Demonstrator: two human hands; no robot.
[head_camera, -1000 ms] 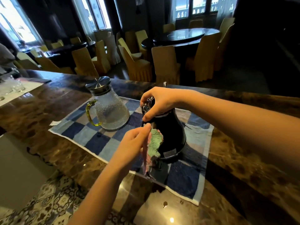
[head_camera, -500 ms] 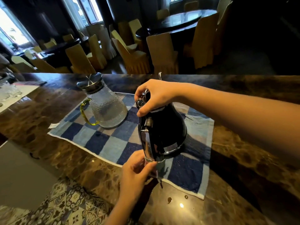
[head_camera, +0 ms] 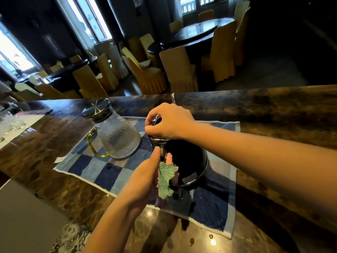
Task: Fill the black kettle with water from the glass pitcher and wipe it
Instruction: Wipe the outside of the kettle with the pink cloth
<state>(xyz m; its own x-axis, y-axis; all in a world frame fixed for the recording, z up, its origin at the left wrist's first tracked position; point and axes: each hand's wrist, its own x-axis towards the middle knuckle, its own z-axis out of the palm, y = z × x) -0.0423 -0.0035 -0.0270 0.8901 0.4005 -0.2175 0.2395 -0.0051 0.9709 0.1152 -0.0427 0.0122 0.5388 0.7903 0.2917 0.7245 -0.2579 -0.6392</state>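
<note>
The black kettle (head_camera: 187, 161) stands on a blue checked towel (head_camera: 215, 207) on the marble counter. My right hand (head_camera: 169, 123) grips the kettle's top from above, covering its lid. My left hand (head_camera: 145, 178) holds a small green cloth (head_camera: 166, 179) wrapped against the kettle's handle on the near side. The glass pitcher (head_camera: 116, 136), with a steel lid and a yellow-green handle, stands upright on the towel to the kettle's left, apart from both hands.
The dark marble counter (head_camera: 273, 110) runs left to right. Clear glasses (head_camera: 11, 123) sit on a white mat at the far left. Beyond the counter are yellow-covered chairs (head_camera: 178, 70) and dark round tables. A patterned floor (head_camera: 73, 238) lies below the counter's near edge.
My left hand moved up from the kettle's base along the handle with the green cloth. My right hand stayed on the kettle's top.
</note>
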